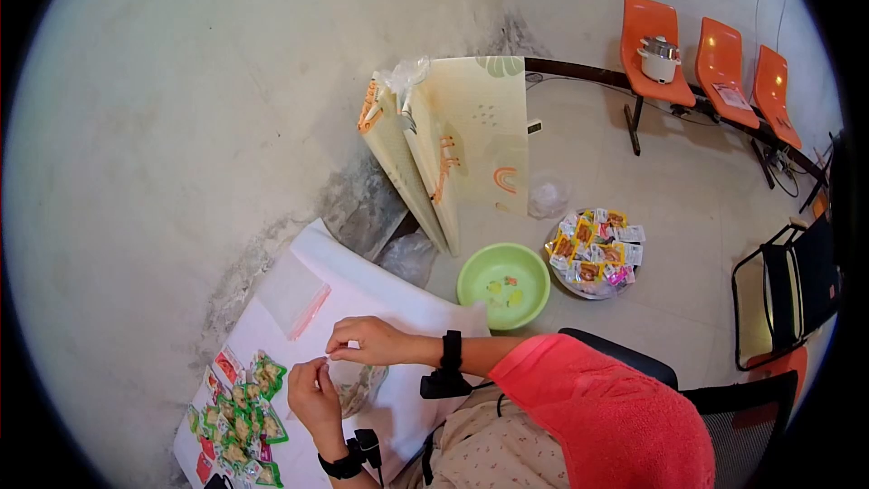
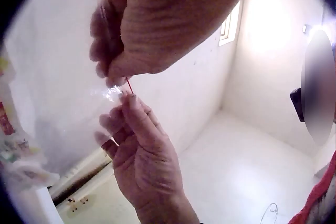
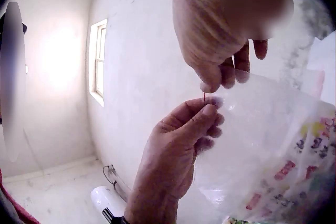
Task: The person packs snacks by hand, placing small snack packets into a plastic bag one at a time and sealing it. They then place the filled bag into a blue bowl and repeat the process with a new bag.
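Observation:
A clear plastic bag (image 1: 364, 391) with packets showing through it hangs between both hands over the white table. My left hand (image 1: 314, 400) pinches its top edge between thumb and fingers. Close beside it, my right hand (image 1: 373, 340) pinches the same edge. In the right wrist view a short red strip (image 3: 204, 97) shows in the gap between the two sets of fingertips, and the bag's film (image 3: 247, 113) spreads off to the right. The left wrist view has the left hand (image 2: 157, 24) above and the right hand (image 2: 149, 161) below.
Green-edged food packets (image 1: 240, 426) lie heaped at the table's left. A flat clear bag with a red edge (image 1: 291, 294) rests farther back. On the floor stand a green basin (image 1: 471, 294) and a tray of packets (image 1: 593, 254). Orange chairs (image 1: 648, 18) line the wall.

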The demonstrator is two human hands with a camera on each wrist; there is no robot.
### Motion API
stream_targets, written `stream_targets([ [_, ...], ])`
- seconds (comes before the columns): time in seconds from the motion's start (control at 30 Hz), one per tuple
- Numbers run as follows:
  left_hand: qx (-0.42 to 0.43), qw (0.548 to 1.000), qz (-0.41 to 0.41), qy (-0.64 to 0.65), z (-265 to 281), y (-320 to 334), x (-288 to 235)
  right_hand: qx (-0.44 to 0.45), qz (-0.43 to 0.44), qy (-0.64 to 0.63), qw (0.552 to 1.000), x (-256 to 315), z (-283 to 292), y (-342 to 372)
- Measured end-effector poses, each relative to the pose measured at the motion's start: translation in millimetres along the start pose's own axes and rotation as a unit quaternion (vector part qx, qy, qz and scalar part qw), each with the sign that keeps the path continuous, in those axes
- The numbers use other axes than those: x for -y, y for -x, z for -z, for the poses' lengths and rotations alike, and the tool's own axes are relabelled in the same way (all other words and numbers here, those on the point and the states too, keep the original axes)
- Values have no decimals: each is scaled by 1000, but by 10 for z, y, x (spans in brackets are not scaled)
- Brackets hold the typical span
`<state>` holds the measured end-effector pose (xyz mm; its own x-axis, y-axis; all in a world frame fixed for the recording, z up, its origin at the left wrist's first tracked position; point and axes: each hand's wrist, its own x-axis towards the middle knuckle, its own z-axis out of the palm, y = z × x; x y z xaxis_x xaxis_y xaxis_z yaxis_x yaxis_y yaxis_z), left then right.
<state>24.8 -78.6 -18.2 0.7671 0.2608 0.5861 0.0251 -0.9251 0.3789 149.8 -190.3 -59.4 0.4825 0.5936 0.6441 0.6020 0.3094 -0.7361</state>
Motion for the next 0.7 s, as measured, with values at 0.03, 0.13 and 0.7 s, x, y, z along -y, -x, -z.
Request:
stream_targets([
  [0.03,0,1000,0,0,8,-1,-18,0,0,0,1000,11,10,-4],
  [0.13,8,1000,15,-17,27,3,-48,26,5,21,999,17,35,-14],
  [0.7,13,997,70,24,159,124,113,48,74,61,994,-29,32,-23],
])
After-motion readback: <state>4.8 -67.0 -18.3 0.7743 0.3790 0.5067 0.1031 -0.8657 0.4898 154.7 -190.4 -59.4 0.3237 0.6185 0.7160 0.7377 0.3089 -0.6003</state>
